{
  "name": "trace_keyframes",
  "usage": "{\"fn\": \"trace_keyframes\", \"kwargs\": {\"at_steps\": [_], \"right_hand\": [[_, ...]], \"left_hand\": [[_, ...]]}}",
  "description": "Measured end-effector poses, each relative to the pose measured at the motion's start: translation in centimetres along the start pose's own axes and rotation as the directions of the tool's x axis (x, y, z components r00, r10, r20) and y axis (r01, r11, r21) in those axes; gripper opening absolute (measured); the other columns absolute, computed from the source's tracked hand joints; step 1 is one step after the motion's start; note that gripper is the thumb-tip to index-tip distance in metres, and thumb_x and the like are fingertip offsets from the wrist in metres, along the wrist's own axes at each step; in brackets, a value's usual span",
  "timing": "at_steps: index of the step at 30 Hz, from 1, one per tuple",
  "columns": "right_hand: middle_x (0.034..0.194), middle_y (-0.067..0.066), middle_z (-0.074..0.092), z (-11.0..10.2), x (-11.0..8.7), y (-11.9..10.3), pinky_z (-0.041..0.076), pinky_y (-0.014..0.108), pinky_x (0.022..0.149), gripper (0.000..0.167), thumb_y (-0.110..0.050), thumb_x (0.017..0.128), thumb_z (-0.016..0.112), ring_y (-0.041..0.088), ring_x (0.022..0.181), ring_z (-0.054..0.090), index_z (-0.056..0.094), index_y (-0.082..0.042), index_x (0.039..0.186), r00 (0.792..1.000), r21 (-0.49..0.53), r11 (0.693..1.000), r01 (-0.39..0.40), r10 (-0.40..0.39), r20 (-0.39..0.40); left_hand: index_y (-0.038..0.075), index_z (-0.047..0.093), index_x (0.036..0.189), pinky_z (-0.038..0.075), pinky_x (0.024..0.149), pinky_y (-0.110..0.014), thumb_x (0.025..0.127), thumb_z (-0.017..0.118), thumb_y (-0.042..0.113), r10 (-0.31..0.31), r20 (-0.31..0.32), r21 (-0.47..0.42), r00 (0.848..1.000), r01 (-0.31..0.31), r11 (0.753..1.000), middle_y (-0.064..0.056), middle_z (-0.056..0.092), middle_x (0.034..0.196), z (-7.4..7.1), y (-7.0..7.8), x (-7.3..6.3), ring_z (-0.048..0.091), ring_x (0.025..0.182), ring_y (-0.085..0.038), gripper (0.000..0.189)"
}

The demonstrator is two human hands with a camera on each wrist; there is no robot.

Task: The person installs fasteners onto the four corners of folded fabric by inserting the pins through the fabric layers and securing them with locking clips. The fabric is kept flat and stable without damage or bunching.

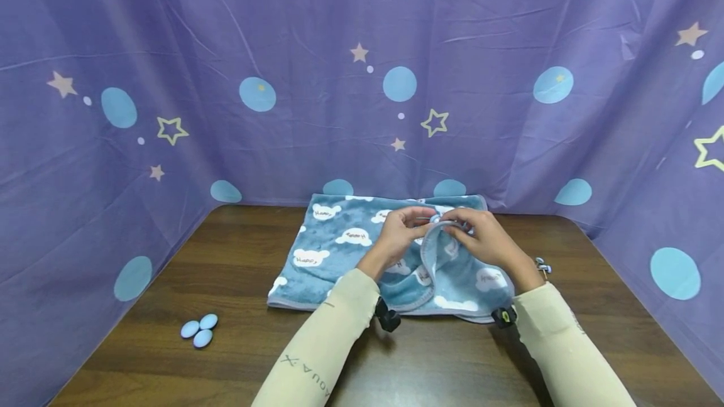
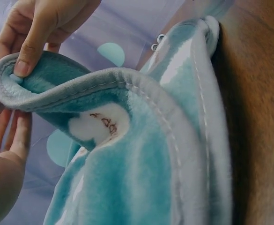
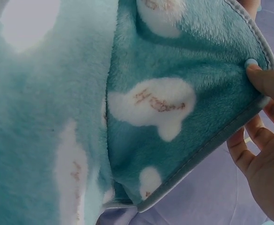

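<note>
- Where the two forearms reach in, we see the teal blanket point(image 1: 410, 278) lying folded on the brown table point(image 1: 452, 363), its grey-bordered edge raised and curled between the hands on the right-hand part.
- Our right wrist view shows the right hand point(image 1: 481, 234) pinching that edge: the thumb presses a small pale blue piece point(image 3: 251, 61) on the plush face, while the other fingers lie behind the border.
- We find the left hand point(image 1: 398, 231) just beside it, fingertips up to the raised border from the other side; we cannot tell whether they pinch anything.
- Between the hands we also see a bit of pale blue, and cannot tell whether it is the same piece.
- Left of the blanket, well apart from it, we count three pale blue ovals point(image 1: 202, 336) close together.
- Just past the right wrist we make out a few blue-topped pins point(image 1: 543, 265) on the table.
- Behind everything we see a purple curtain point(image 1: 317, 30) with stars and blue spots.
</note>
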State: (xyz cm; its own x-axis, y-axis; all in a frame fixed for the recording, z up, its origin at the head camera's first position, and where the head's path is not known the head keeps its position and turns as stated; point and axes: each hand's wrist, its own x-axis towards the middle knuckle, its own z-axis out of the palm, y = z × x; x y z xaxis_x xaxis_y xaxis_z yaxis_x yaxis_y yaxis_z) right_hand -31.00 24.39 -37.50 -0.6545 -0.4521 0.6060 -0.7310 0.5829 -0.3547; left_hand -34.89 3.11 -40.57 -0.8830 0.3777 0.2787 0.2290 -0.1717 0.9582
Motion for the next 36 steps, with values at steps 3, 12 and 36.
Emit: {"fn": "trace_keyframes", "kwargs": {"at_steps": [3,12,36], "right_hand": [[0.1,-0.003,0.075,-0.1,0.0,0.1,0.055,0.031,0.069,0.018,-0.003,0.092,0.076,0.009,0.083,0.064,0.075,-0.012,0.108,1.0,-0.005,1.0,0.008,-0.008,-0.008],[0.096,-0.004,0.074,-0.5,-0.2,0.4,0.054,0.032,0.068,0.017,-0.002,0.091,0.076,0.01,0.079,0.061,0.075,-0.012,0.105,0.999,-0.001,1.0,-0.028,0.028,-0.021],[0.1,0.0,0.072,-1.9,-1.6,2.4,0.055,0.036,0.066,0.017,-0.014,0.096,0.074,0.012,0.077,0.063,0.072,-0.01,0.112,0.994,-0.078,0.993,-0.084,0.089,0.066]], "left_hand": [[-0.006,0.064,0.13,0.058,0.086,-0.033,0.096,0.07,0.004,-0.042,-0.001,-0.063,0.999,0.042,0.997,-0.01,0.069,0.12,-0.1,0.4,-0.2,0.068,0.106,-0.022,0.035],[0.007,0.07,0.118,0.062,0.075,-0.039,0.095,0.076,0.022,-0.086,0.049,0.076,0.995,0.082,0.994,-0.005,0.069,0.108,-0.6,1.4,-1.5,0.068,0.089,-0.017,0.028],[0.009,0.073,0.114,0.062,0.069,-0.04,0.099,0.072,0.022,-0.246,-0.056,0.053,0.968,0.249,0.967,-0.006,0.068,0.101,-0.9,2.0,-0.8,0.068,0.083,-0.019,0.02]]}}
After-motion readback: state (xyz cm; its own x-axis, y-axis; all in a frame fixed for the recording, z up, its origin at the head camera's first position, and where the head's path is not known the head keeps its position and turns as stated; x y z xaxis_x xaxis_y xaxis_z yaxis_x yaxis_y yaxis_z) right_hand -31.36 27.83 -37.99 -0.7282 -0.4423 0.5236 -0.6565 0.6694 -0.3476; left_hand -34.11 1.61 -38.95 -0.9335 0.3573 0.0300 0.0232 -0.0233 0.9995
